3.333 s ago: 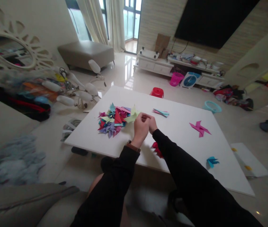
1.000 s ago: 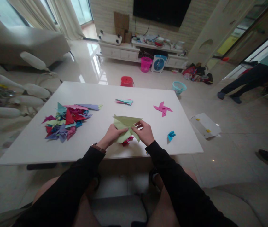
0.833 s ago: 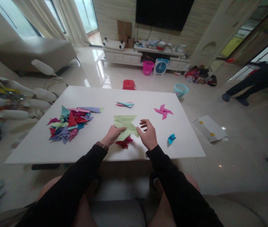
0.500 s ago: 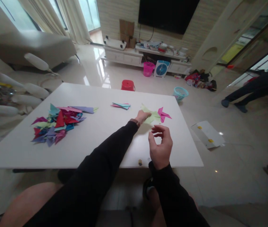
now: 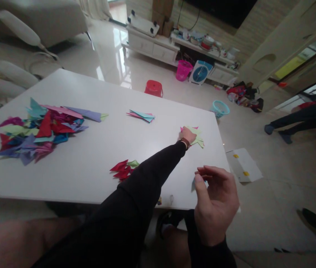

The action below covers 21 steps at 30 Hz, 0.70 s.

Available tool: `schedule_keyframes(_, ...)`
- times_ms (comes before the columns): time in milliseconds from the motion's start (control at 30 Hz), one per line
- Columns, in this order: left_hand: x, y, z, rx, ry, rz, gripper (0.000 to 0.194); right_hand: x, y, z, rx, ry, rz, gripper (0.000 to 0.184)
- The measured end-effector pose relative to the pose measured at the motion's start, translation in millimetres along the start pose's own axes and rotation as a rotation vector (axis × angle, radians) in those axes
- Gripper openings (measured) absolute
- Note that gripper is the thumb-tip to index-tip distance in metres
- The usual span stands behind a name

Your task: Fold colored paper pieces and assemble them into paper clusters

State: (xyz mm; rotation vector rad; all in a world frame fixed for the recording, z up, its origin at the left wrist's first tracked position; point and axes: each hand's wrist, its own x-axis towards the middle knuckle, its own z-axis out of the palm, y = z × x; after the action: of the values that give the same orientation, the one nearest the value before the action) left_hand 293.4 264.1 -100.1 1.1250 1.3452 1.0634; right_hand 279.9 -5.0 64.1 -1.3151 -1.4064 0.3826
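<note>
My left arm stretches across the white table (image 5: 96,96) to its far right side. There my left hand (image 5: 188,134) rests closed on a light green folded paper shape (image 5: 197,137), which lies over a pink pinwheel whose edge just shows. My right hand (image 5: 216,203) hovers near the table's front right edge, fingers loosely curled and apart, holding nothing. A bit of blue paper (image 5: 193,184) peeks out behind it. Red folded pieces (image 5: 121,170) with one green piece lie by my left forearm.
A pile of several coloured folded papers (image 5: 35,130) sits at the table's left, a small teal and pink stack (image 5: 142,115) at the middle back. On the floor are a red bucket (image 5: 154,87), a teal basket (image 5: 219,108), a white sheet (image 5: 243,169). Another person's legs (image 5: 300,119) are at right.
Both hands held the green shape at the table's front. The right hand let go, and the left hand carried it out to the pink pinwheel at the far right.
</note>
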Motion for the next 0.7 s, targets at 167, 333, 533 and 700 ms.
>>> schedule_keyframes(167,-23,-10,-1.8,0.622,-0.068,0.247,0.046,-7,-9,6,0.022,-0.04,-0.02,0.014)
schedule_keyframes(333,-40,-26,-10.9,0.863,-0.292,0.333,0.051,-13,-11,13,0.011,-0.098,-0.04,0.009)
schedule_keyframes(533,-43,-26,-60.6,0.952,-0.274,0.483,0.064,-14,-2,26,0.002,-0.187,-0.035,0.008)
schedule_keyframes(700,-76,4,-214.5,0.938,0.007,0.401,0.049,-15,1,31,0.003,-0.234,-0.05,0.008)
